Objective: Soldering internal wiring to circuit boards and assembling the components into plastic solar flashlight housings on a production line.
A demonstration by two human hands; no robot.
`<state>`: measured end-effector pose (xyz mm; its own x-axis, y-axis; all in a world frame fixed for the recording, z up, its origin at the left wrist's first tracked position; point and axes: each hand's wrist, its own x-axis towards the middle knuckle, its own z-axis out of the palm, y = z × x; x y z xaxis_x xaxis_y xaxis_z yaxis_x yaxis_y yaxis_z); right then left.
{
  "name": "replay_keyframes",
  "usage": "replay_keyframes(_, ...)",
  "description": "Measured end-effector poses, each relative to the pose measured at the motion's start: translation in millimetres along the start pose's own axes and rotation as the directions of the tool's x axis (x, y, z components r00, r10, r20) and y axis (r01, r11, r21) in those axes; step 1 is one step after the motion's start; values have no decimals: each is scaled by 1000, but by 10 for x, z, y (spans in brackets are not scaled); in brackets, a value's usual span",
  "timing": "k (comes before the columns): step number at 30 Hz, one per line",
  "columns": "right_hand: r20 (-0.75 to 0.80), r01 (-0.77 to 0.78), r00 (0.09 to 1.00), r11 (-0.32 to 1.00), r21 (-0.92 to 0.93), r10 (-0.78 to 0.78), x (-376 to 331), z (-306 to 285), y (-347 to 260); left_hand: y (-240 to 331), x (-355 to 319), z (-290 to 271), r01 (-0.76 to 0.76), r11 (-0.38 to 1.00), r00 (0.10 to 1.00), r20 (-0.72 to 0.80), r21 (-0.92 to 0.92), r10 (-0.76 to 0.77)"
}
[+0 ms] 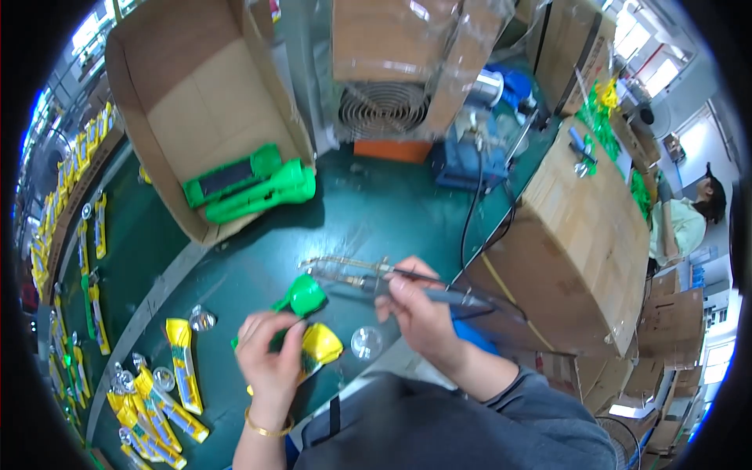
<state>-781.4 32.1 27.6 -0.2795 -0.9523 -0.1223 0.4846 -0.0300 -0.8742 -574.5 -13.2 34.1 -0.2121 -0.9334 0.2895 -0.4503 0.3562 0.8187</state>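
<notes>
Left hand (270,356) pinches a green-yellow plastic shell (307,321), probably light and stiff; right hand (411,309) clamps the soldering iron (368,276) by its handle.

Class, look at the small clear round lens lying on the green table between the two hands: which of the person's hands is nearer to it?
Right. The right hand, holding a soldering iron, sits just above-right of the lens; the left hand is farther off to its left.

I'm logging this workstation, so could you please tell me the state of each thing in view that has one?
Left hand: closed around the green and yellow part.
Right hand: gripping the soldering tool, tip at the part.
Cardboard box: open, tipped on its side, green parts inside.
Yellow parts: lying loose on the green table.
Clear lens: loose on table.
</notes>
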Motion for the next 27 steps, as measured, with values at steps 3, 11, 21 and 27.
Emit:
replay_keyframes(3, 48, -36, 998, 999, -9, 37, 65, 102, 114, -125, -257, -232, 156, 987, 973, -170, -32, -159)
replay_keyframes(11, 188, -198, 953, 957, -211, 239, 468, 470, 498, -359, -515, -298, 351, 931, 909, -202, -98, -364)
replay_keyframes(21, 217, -209, 939, 946, -250, 265, 250, 289, 270, -415, -501, -565, 313, 941, 937, 120, 129, -328)
replay_keyframes(27, 329, -80, 896, 836, -543, 299, 207, 373, 227, -377, -415, -607, 140, 913, 929, 268, 382, -255)
